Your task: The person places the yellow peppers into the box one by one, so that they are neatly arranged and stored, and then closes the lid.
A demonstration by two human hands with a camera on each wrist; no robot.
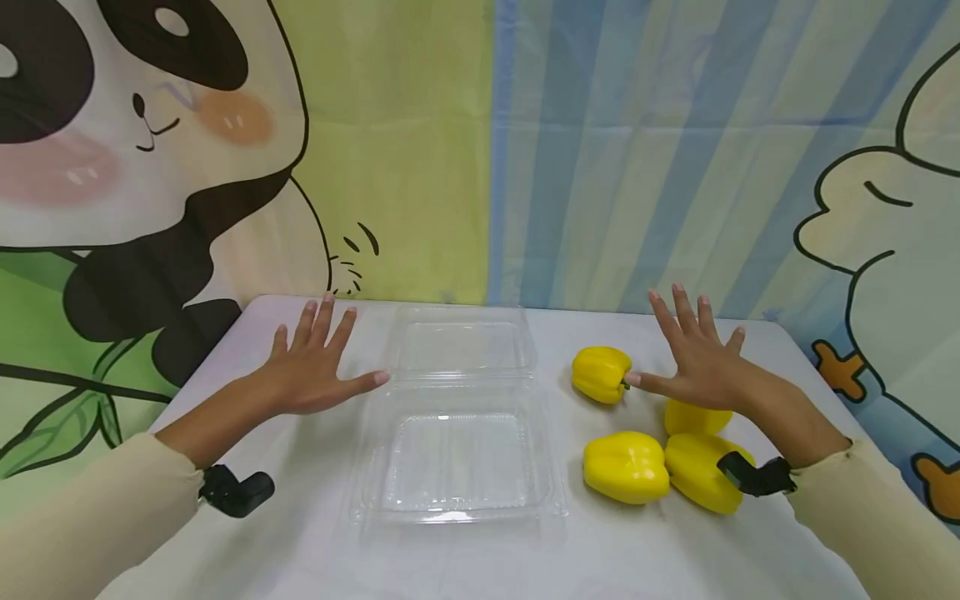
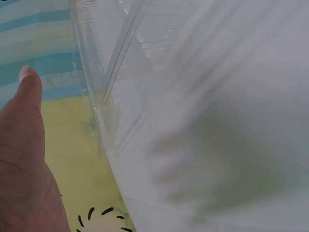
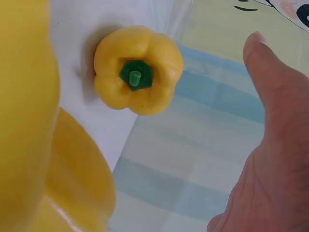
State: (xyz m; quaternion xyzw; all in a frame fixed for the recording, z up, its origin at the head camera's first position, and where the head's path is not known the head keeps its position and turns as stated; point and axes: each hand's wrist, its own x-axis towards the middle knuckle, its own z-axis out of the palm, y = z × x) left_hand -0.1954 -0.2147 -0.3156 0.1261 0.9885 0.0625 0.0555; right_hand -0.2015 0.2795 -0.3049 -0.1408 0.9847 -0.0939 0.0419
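While Nothing Is Grasped: Hold a Clear Pose

Because both hands are unloaded, spacing should be the main concern in this step.

Layout: A hinged, clear plastic two-part container [image 1: 461, 460] lies open near the middle of the white-covered worktop [image 1: 480, 562], one half toward the far edge. Four glossy yellow bell peppers [image 1: 626, 467] lie between it and the right edge.

Left hand [image 1: 311, 371]: raised toward the far-left corner; fingers straight and fanned, grasping nothing. The thumb points at the container without touching it.

Right hand [image 1: 697, 367]: raised toward the far-right corner; fingers likewise spread and free. The right wrist view shows its thumb apart from the pepper nearest the far edge [image 3: 164, 63], stem [image 3: 135, 79] facing out. Its clearance over the partly hidden pepper [image 1: 693, 421] cannot be judged.

Procedure: Hold both palms off the surface. Leave the right thumb clear of the stem; a rounded pepper could roll if nudged. Avoid brushing the container, as thin plastic would probably slide easily. Relax the wrists.
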